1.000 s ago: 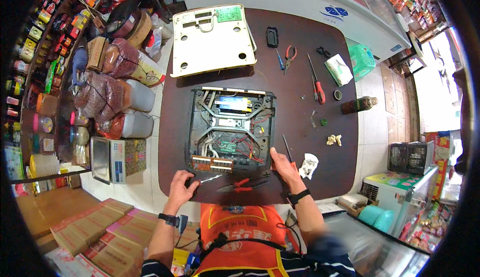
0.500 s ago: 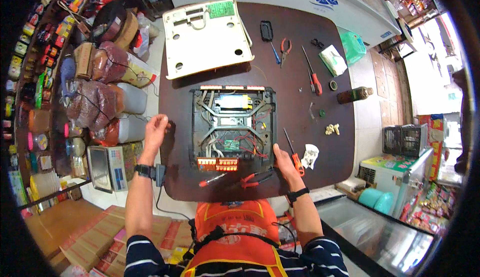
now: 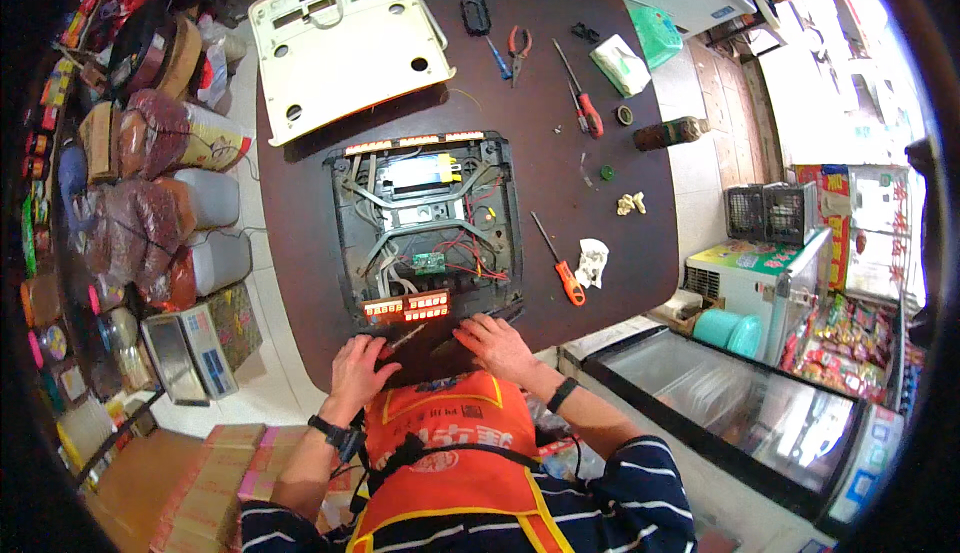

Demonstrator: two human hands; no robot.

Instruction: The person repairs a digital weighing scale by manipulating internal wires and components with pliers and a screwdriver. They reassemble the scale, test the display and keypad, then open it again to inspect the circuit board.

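At the table's near edge, my left hand (image 3: 360, 371) closes over the handle of a small screwdriver (image 3: 406, 335); its shaft shows beyond the fingers and the thumb sticks out. My right hand (image 3: 497, 348) lies over red-handled pliers (image 3: 508, 312), fingers curled on the handles, most of which they hide. Just beyond both hands sits an opened black scale base (image 3: 345, 243) with a metal cross frame (image 3: 425, 215), red wires, a small green circuit board (image 3: 429, 263) and an orange-red display board (image 3: 407, 306) on its near edge.
The cream scale cover (image 3: 350, 58) lies upside down at the far left. To the right are an orange-handled screwdriver (image 3: 570, 283), crumpled tissue (image 3: 592, 263), a red screwdriver (image 3: 589, 116), other pliers (image 3: 518, 51), a tissue pack (image 3: 620, 65) and a dark bottle (image 3: 671, 133). The dark table (image 3: 590, 348) has rounded corners.
My left hand has come from the table's left edge to the small screwdriver. My right hand has left the base's right side and moved onto the pliers. The view has shifted.
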